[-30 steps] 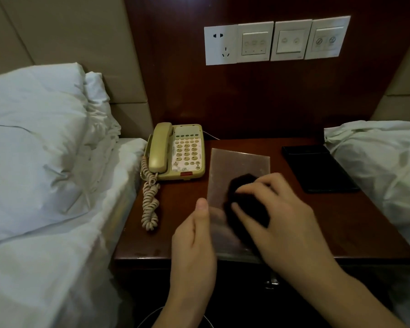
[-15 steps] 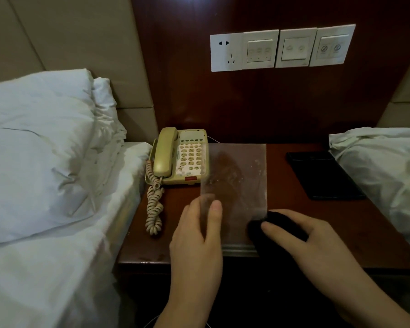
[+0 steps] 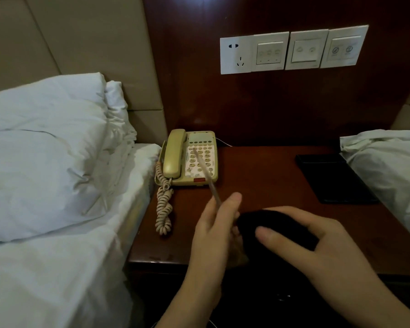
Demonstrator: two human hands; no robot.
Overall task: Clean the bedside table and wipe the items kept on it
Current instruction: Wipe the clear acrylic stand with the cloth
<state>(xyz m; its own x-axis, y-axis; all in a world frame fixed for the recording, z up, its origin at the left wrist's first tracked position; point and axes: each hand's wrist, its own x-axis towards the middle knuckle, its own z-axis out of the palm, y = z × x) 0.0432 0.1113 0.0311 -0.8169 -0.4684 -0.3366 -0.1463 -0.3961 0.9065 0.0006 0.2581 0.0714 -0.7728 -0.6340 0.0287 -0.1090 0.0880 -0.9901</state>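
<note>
Bedside table, left hand pinching clear sheet edge-on; right hand gripping dark cloth

Dark red-brown wooden bedside table between two white-sheeted beds: cream corded telephone at back left, its coiled cord trailing forward on the top, flat black pad at back right.

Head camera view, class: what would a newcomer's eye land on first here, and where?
Probably the two hands at the table's front edge: the left hand holds a thin clear plastic sheet edge-on, the right hand grips a dark wadded cloth. Behind them, a cream corded telephone sits at the rear left.
</note>
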